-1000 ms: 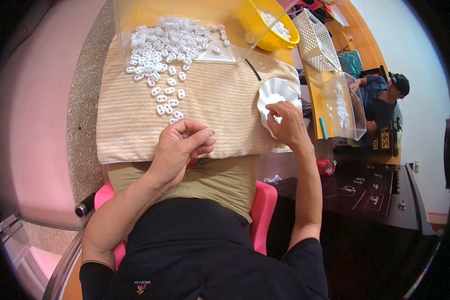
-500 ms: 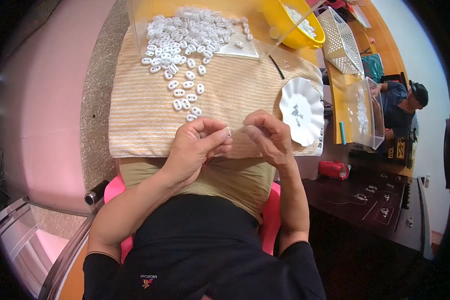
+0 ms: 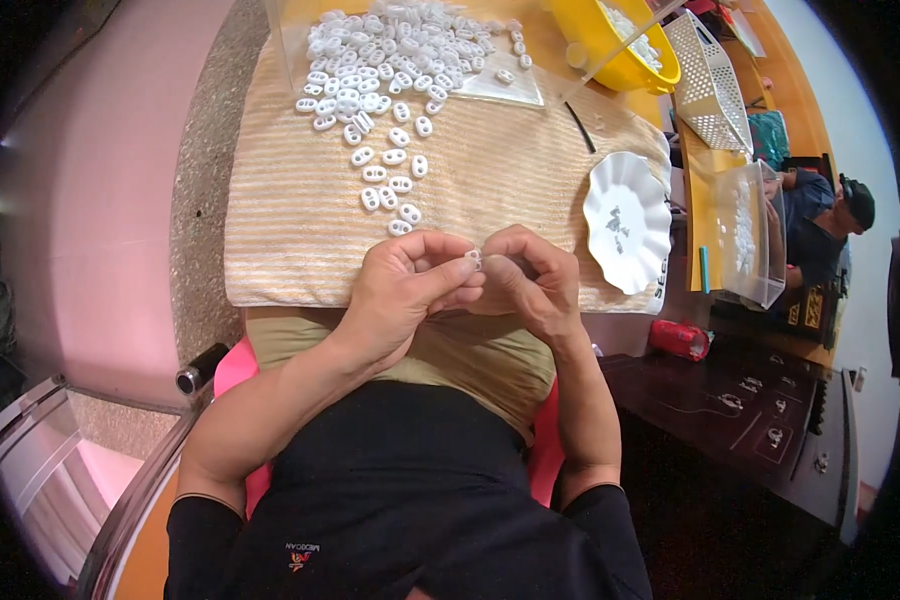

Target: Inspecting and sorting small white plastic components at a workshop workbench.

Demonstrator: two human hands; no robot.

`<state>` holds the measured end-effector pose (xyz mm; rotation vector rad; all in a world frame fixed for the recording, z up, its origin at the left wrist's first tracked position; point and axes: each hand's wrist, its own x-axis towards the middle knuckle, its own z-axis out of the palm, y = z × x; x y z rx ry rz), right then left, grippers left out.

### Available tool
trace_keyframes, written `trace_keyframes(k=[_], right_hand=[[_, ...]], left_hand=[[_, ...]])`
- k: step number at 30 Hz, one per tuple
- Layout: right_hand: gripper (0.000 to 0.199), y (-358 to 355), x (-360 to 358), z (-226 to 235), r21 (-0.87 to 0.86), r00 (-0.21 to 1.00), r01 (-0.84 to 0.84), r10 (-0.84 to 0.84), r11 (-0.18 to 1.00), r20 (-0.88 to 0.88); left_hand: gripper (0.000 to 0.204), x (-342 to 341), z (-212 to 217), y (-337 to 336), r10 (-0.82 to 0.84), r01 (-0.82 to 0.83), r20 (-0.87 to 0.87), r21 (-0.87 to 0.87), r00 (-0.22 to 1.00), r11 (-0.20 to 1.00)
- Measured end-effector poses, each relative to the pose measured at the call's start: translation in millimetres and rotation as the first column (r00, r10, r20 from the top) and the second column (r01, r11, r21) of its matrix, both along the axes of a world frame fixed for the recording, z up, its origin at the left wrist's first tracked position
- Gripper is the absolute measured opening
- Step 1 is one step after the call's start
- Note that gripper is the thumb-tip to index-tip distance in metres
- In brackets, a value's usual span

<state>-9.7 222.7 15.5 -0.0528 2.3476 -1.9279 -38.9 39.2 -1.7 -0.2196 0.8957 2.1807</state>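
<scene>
A small white two-holed plastic piece (image 3: 474,258) sits between the thumb and fingertips of my left hand (image 3: 395,290). My right hand (image 3: 542,285) meets it from the other side, thumb and forefinger pinched at the piece's edge. Whatever those right fingertips may hold is too small to make out. Just beyond my left hand, a loose trail of similar white two-holed pieces (image 3: 394,157) runs up the striped towel (image 3: 500,170) to a large heap (image 3: 390,50). To the right of my right hand lies a white scalloped plate (image 3: 645,195) with small grey bits (image 3: 617,230) on it.
A thin black strip (image 3: 581,128) lies above the plate. Farther right are a yellow basin (image 3: 610,70), a white perforated basket (image 3: 712,90) and a clear bin (image 3: 770,240) of white pieces. Another person (image 3: 820,220) works at that bin. A red container (image 3: 678,340) stands below.
My right hand has come in to the left, and its fingertips now meet the piece in my left hand. The view has shifted slightly, moving the table things rightward and up.
</scene>
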Motion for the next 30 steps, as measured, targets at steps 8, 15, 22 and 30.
trace_keyframes(k=[8,15,22,30], right_hand=[[0.007,0.1,0.7,-3.2,0.033,0.999,-0.003,0.004,0.999,-0.041],[0.008,-4.2,3.7,0.8,-0.025,1.0,-0.002,0.002,1.0,0.024],[0.013,-7.5,5.0,-3.4,-0.077,0.994,0.047,-0.039,0.996,0.104],[0.015,-14.2,6.8,-4.5,-0.127,0.987,0.091,-0.072,0.988,0.146]], left_hand=[[0.017,0.9,2.5,0.8,0.006,-0.006,0.006,-0.051,1.0,0.999],[0.015,2.4,1.7,1.0,0.019,-0.02,-0.009,-0.069,1.0,0.997],[0.015,4.0,-1.0,1.2,0.039,-0.04,-0.018,-0.054,0.999,0.998],[0.014,9.0,-2.2,3.7,0.083,-0.093,-0.088,-0.119,0.993,0.989]])
